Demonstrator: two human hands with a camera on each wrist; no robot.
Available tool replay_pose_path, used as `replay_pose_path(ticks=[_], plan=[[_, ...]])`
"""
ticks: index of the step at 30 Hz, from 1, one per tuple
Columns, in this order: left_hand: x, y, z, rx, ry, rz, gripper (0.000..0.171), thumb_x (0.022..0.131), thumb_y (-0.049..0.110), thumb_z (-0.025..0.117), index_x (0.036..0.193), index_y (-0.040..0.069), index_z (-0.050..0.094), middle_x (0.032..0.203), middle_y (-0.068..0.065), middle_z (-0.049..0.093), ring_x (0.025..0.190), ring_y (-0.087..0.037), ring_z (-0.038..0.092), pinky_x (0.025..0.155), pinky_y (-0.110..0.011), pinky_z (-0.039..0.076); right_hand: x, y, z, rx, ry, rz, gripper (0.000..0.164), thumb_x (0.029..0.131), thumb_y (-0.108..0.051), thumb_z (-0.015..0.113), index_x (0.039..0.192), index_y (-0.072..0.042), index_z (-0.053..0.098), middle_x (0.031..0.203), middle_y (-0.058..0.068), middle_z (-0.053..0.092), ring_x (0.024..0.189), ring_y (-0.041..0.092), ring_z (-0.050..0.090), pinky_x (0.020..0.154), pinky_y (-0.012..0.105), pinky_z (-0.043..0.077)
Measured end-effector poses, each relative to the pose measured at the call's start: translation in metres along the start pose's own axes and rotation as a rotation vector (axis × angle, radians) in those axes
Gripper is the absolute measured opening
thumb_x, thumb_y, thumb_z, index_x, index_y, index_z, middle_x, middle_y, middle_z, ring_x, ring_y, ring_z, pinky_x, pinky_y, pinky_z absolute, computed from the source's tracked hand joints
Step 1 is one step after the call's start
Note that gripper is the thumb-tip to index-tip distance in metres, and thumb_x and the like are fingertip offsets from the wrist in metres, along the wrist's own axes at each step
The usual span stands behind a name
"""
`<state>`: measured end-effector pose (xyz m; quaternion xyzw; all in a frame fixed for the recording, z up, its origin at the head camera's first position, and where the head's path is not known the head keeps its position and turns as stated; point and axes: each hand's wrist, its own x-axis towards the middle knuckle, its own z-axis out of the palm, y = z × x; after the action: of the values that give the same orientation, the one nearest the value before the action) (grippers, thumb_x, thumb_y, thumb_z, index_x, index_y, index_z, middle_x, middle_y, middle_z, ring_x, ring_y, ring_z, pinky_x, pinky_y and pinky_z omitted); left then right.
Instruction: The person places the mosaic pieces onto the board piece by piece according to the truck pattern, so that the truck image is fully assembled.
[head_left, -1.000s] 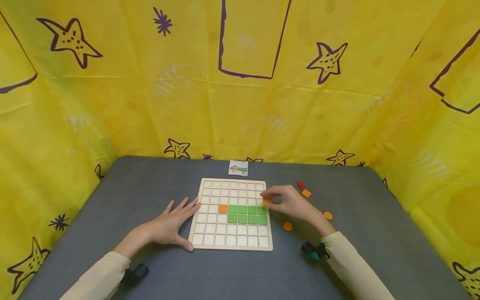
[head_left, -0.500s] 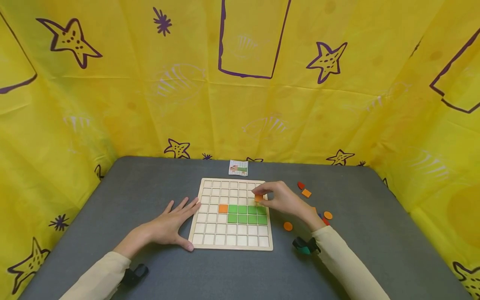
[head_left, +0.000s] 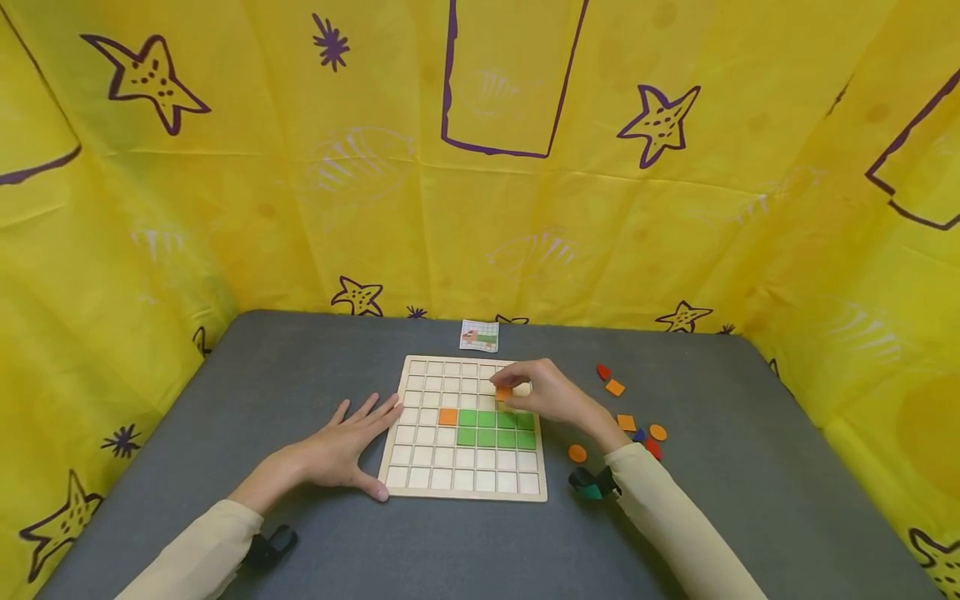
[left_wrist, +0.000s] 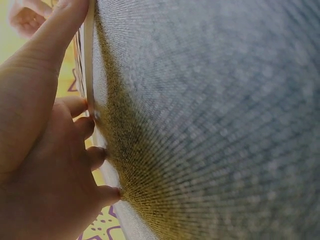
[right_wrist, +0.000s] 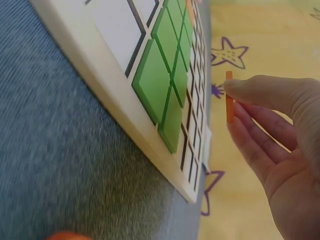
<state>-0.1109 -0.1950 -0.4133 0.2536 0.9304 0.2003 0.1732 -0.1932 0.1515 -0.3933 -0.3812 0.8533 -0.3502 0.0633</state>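
A pale wooden grid board (head_left: 465,494) lies on the grey table, with two rows of green square tiles (head_left: 486,437) set in its cells. One orange square tile (head_left: 447,417) sits just left of the upper green row. Above the board's right part, my right hand (head_left: 551,392) pinches another orange square tile (right_wrist: 229,97) between thumb and fingers, held clear of the surface in the right wrist view. My left hand (head_left: 333,450) is spread at the board's left edge, its fingertips and thumb touching the frame; in the left wrist view the fingers (left_wrist: 95,157) extend along that edge.
Behind the board lies a small printed card (head_left: 479,336) with a coloured grid picture. To the right are loose pieces: orange squares (head_left: 615,387), orange discs (head_left: 577,453), red pieces (head_left: 603,372) and a blue one (head_left: 639,435). A yellow patterned cloth (head_left: 480,233) encloses the table.
My right hand has moved left over the board, carrying the orange tile. Loose pieces that its forearm covered now show. My left hand has stayed at the board's edge.
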Motion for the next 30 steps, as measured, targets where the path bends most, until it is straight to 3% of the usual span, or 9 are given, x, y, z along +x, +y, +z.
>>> replay_pose_path(ticks=[18,30], plan=[[0.0,0.0,0.0,0.001,0.001,0.002,0.126,0.063,0.066,0.079,0.157,0.007,0.019,0.164,-0.01,0.009,0.148,-0.042,0.003,0.11,-0.069,-0.004,0.03,0.001,0.024,0.05,-0.033,-0.027,0.035,0.084,-0.003,0.076,0.118,0.0,0.069,0.108,0.009,0.072,0.099,0.018,0.068,0.09,0.034,0.053],[0.0,0.001,-0.001,-0.012,-0.001,0.006,0.124,0.064,0.065,0.079,0.157,0.007,0.02,0.164,-0.011,0.008,0.148,-0.042,0.003,0.11,-0.069,-0.004,0.047,-0.007,0.039,0.069,-0.066,0.0,0.032,0.085,-0.006,0.076,0.116,-0.002,0.07,0.11,0.008,0.072,0.102,0.017,0.068,0.091,0.028,0.052]])
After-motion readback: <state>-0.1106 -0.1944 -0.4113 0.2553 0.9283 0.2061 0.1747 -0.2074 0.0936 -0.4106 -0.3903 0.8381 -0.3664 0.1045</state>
